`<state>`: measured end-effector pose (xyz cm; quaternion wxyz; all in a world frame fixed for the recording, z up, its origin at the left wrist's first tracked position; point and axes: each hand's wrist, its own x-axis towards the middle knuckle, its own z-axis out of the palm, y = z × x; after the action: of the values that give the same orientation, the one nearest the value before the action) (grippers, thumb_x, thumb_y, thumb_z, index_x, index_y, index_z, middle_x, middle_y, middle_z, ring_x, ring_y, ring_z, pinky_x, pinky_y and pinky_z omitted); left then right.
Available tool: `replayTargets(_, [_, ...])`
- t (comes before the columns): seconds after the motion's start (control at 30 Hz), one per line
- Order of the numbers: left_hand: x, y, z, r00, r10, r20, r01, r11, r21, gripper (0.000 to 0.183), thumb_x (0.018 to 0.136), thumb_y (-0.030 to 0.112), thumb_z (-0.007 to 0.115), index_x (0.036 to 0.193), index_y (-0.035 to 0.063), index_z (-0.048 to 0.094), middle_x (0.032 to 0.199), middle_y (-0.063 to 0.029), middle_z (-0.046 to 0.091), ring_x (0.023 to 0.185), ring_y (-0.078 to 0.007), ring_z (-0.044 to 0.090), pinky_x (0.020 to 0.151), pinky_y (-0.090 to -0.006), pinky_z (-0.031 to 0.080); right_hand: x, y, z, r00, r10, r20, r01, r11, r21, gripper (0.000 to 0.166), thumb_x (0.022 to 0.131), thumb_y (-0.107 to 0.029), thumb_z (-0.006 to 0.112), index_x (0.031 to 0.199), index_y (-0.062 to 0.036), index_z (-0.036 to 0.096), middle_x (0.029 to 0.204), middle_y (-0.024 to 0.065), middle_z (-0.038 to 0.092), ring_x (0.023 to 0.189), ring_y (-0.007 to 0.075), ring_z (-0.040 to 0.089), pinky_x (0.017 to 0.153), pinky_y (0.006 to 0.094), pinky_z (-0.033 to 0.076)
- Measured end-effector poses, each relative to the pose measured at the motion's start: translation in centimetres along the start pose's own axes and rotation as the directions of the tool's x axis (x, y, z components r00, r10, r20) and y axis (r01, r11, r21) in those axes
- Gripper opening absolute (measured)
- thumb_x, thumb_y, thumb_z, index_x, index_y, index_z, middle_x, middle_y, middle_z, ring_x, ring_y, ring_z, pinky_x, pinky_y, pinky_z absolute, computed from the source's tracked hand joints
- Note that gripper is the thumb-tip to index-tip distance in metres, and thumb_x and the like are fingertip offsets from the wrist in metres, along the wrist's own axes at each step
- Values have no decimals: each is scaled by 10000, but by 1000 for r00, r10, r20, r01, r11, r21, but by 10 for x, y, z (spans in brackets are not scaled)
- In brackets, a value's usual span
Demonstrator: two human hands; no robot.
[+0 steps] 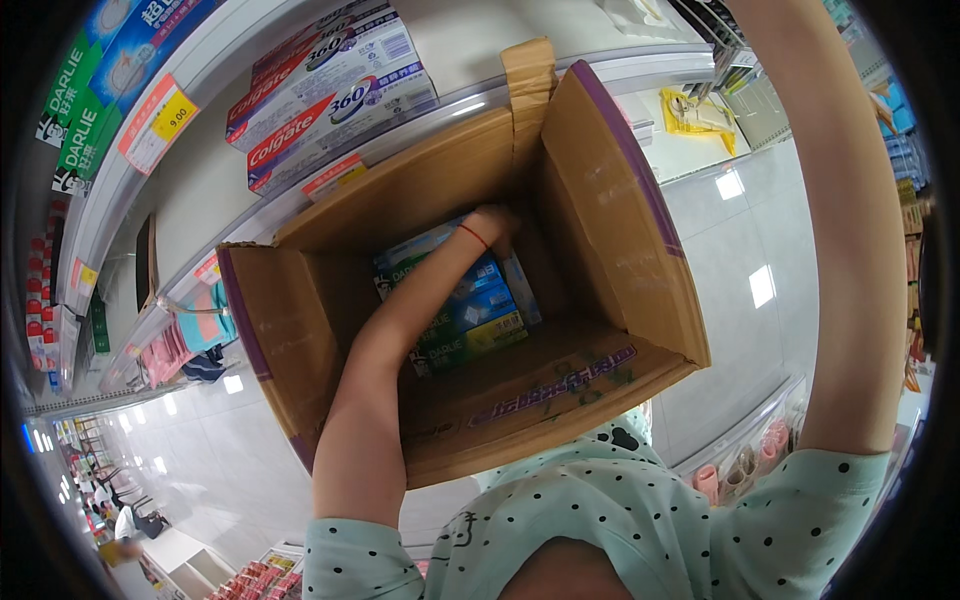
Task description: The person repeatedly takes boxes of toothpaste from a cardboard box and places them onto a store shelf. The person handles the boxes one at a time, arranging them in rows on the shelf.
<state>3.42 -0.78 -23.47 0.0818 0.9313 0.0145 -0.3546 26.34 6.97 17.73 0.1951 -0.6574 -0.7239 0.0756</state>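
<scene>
A deep cardboard box [585, 161] stands open in front of me, its top flaps raised. My left hand [496, 226], with a red string at its wrist, reaches down inside it. The hand is at the far end of several Darlie toothpaste boxes [480, 304] lying on the bottom. A paler carton [523, 289] leans at their right side, just below the hand. The fingers are in shadow and partly hidden, so their grip cannot be made out. My right arm runs up past the top edge, and its hand is out of view.
Behind the box is a shelf [457, 26] with stacked Colgate toothpaste boxes [337, 112]. More Darlie boxes [90, 127] stand on the left shelf, behind a price tag [159, 124]. A yellow package [697, 116] lies on a lower shelf. Slippers [739, 465] are displayed at lower right.
</scene>
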Motion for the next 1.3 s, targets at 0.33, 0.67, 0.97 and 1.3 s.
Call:
replayTargets(0.33, [30,0,23,971,205,-127,-180,966,184,668,499,350,741,1066,20,613,1157,-207,548,1121,-325,486,974,-399,366,-4,-1,-1,1000,6,10,-6,1000,14,499,900,-385,477,1282,-64,466,1340,100,433,1227,209,402,1023,310,315])
replayTargets(0.67, [31,25,20,986,-56,-158,103,945,309,992,412,468,824,1250,54,492,1357,-141,376,1240,-329,321,1028,-400,272,-7,2,0,1000,14,15,-15,999,31,503,899,-387,482,1283,-64,463,1334,102,438,1219,207,410,1016,309,326])
replayTargets(0.97, [11,18,-52,871,-31,490,-7,997,76,780,456,426,856,1111,76,616,1270,-169,484,1049,-274,553,888,-416,443,-2,-4,4,1000,8,26,-10,998,57,506,898,-388,486,1285,-63,460,1329,104,443,1211,206,418,1010,309,335])
replayTargets(1.3, [-180,48,-188,997,-82,7,82,975,-206,349,611,299,707,747,-16,642,573,-61,613,546,-190,610,474,-282,462,0,-7,2,999,16,40,-20,995,99,510,896,-389,492,1287,-63,458,1323,106,449,1203,204,427,1003,309,346])
